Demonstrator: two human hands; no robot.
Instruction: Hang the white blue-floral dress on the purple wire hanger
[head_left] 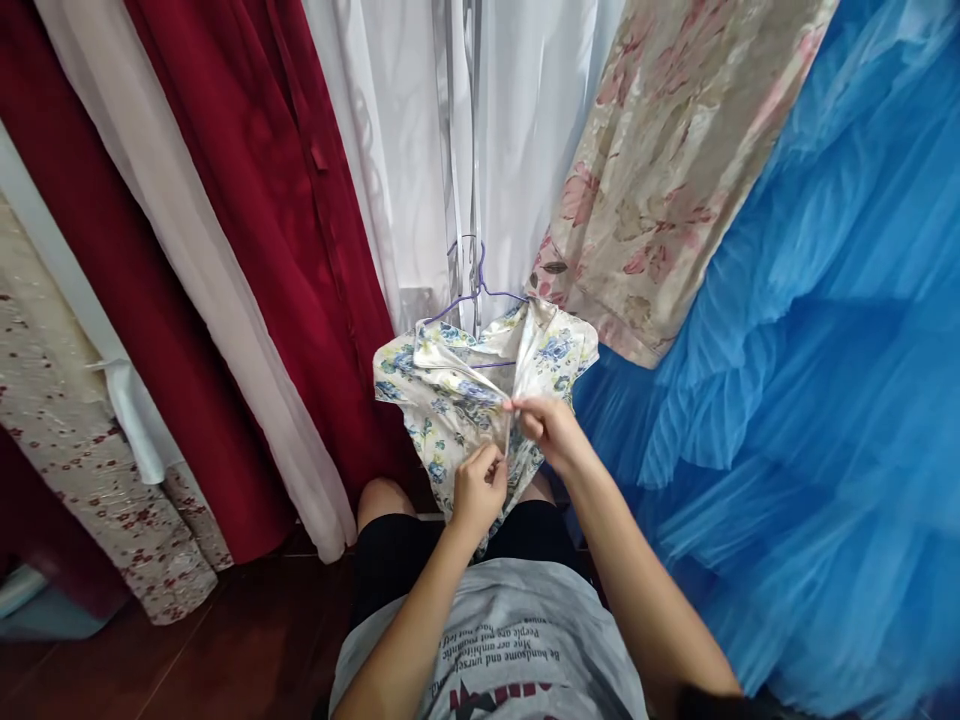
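Note:
A white floral blouse [439, 425] with blue and yellow-green flowers hangs in front of me on a purple hanger [480, 288]. Its collar is spread, and the front edges meet below the neck. My right hand [551, 428] pinches the front edge at the base of the neckline. Slightly lower and to the left, my left hand [480, 485] has its fingers closed on the blouse's front edge. Whether a button or other fastener lies between the fingertips is too small to see. The lower part of the blouse drops toward my lap, partly behind my hands.
Dark red curtains of cloth [247, 200] and a pale pink length [202, 250] hang on the left. White fabric [517, 130] hangs behind the hanger. On the right are a beige floral garment [660, 190] and blue tulle [825, 420]. A light blue container [56, 610] sits on the tiled floor.

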